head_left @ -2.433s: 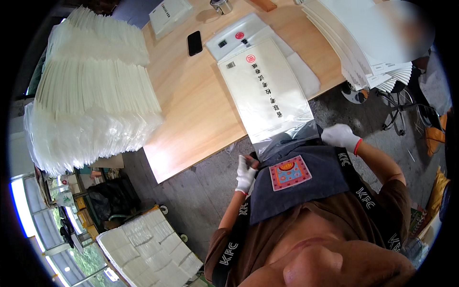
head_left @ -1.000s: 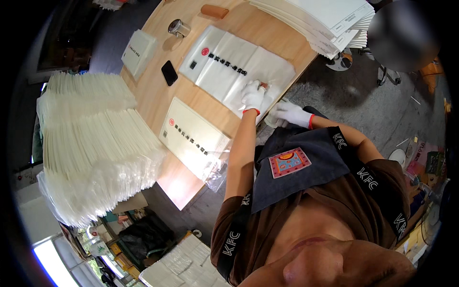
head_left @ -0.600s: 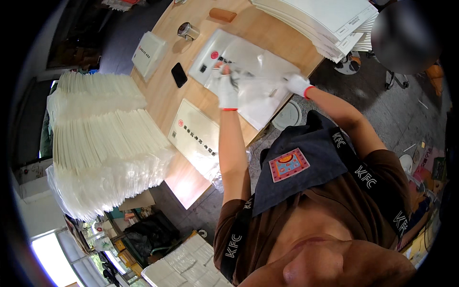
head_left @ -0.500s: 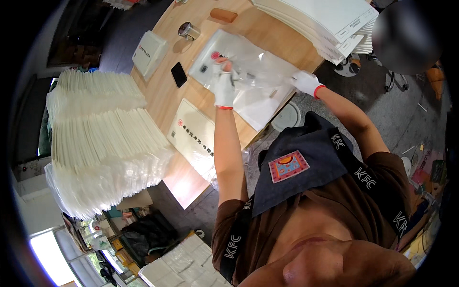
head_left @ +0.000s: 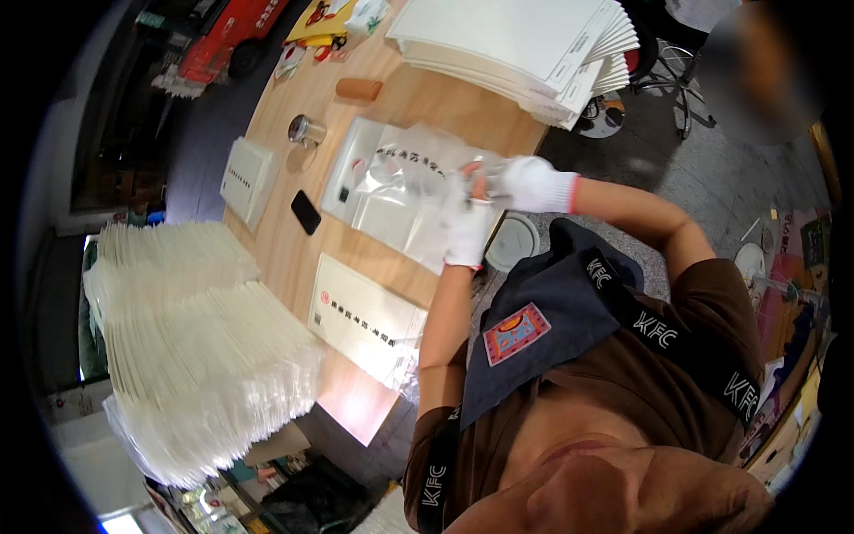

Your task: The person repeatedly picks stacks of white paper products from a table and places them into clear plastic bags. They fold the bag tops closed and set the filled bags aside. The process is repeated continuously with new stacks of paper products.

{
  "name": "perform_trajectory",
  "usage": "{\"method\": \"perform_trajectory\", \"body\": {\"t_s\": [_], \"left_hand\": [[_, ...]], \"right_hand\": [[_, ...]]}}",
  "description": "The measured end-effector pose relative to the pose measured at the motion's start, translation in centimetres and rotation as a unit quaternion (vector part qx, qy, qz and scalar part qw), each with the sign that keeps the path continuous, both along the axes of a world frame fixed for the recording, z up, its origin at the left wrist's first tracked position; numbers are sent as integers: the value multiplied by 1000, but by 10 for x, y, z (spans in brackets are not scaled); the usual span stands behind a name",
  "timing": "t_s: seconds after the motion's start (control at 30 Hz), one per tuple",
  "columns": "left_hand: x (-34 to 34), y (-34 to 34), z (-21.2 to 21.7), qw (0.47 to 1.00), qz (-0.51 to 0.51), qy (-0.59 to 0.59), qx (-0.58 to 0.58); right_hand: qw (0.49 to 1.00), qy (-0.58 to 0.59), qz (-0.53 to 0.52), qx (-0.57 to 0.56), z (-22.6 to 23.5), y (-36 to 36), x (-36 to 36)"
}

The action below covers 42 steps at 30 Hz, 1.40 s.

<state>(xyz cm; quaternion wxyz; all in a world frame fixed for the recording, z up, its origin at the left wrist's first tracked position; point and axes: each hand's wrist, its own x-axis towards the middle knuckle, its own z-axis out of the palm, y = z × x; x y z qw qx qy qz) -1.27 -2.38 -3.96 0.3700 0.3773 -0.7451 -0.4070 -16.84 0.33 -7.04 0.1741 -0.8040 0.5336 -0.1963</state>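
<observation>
White-gloved, gripping clear plastic bag (head_left: pixel 390 173) with right hand (head_left: pixel 534 185) and, nearer its middle, left hand (head_left: pixel 468 221). Holding it lengthwise, forward and leftward.

white gloves (head_left: pixel 538 185) with red cuffs (head_left: pixel 576 193), brown short-sleeved shirt (head_left: pixel 712 298), navy apron (head_left: pixel 569 294), colourful patch (head_left: pixel 517 334), black lettered straps (head_left: pixel 627 309)

The clear plastic bag (head_left: pixel 400 181) is glossy and creased, the desk (head_left: pixel 342 376) smooth, wood-grained, the apron (head_left: pixel 574 311) matt cloth, the cup (head_left: pixel 307 131) shiny, perhaps metal.
</observation>
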Motion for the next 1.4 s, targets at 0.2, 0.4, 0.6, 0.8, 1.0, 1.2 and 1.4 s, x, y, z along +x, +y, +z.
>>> {"method": "perform_trajectory", "body": {"t_s": [0.2, 0.4, 0.6, 0.8, 1.0, 1.2, 1.4], "left_hand": [[-4, -36, -3, 979, -13, 98, 180], [-51, -56, 3, 971, -104, 127, 174], [-77, -58, 32, 822, -118, 327, 451], [13, -67, 51, 910, -55, 126, 390], [38, -34, 56, 947, -111, -59, 295], [-18, 36, 38, 964, -137, -228, 18], [67, -40, 53, 903, 39, 278, 326]], "right_hand": [[878, 207, -175, -394, 93, 18, -113], [877, 274, -66, -390, 80, -4, -167], [870, 240, -3, -431, 136, 21, -107], [961, 88, -252, 71, 157, 56, -98], [823, -551, -124, 61, 64, 56, -68], [950, -175, -250, -57, 45, 53, -32], [987, 90, -86, -98, 81, 79, -72]]}}
